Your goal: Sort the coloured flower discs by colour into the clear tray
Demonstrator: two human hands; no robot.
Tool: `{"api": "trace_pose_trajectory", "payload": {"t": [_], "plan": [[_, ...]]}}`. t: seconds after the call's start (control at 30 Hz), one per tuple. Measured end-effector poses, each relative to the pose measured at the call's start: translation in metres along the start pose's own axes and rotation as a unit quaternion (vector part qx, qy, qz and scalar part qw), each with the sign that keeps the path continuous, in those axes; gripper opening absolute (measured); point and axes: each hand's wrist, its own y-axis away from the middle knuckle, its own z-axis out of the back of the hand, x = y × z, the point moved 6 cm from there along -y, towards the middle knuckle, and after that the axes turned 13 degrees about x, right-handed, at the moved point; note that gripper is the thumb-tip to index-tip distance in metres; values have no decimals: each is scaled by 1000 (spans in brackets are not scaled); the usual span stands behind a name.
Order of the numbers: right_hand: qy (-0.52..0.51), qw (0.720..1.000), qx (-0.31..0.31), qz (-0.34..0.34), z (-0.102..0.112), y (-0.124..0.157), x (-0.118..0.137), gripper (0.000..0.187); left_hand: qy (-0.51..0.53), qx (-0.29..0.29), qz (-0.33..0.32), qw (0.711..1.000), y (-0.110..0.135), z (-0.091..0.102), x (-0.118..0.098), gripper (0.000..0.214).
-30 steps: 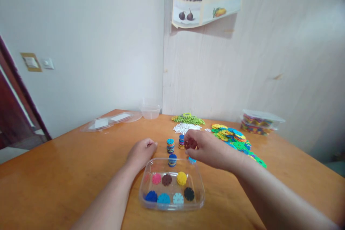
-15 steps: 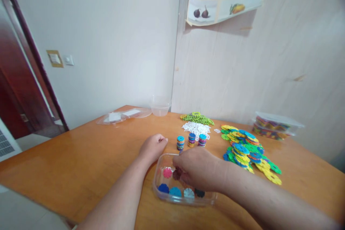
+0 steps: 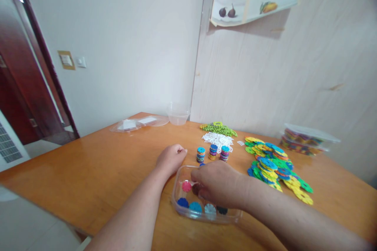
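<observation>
The left part of the wooden table [image 3: 103, 172] is bare and gives the most open room, with its near edge running diagonally down to the lower left. Far back lie flat clear lids [image 3: 138, 122] and a clear cup [image 3: 178, 117]. The left hand [image 3: 172, 159] rests on the wood just beside the far left corner of the clear tray [image 3: 203, 217], its fingers curled together into a loose fist.

The tray sits close to the near edge, its long axis running left to right and dipping slightly rightward. Inside are a pink disc [image 3: 186, 186] and a near row of flat discs [image 3: 195, 206]. The right hand [image 3: 218, 184] covers the tray's middle, fingers bent down together onto what seems a dark brown disc [image 3: 196, 189]; whether they pinch it I cannot tell.

Beyond the tray stand three short disc stacks [image 3: 213, 151], near each other but apart. Right of them sprawls a mixed pile [image 3: 273, 162], leaving little room there.
</observation>
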Motion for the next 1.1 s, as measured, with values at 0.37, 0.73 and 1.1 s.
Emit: {"api": "trace_pose_trajectory", "payload": {"t": [0.37,0.73,1.1], "plan": [[32,994,62,82,5,6,16,26,15,0,9,1000,3,2,-2,31],[-25,998,21,54,7,8,0,25,7,6,-5,1000,0,-1,-1,31],[-184,977,-88,-68,22,43,-62,20,24,-3,-30,999,1,-2,0,32]]}}
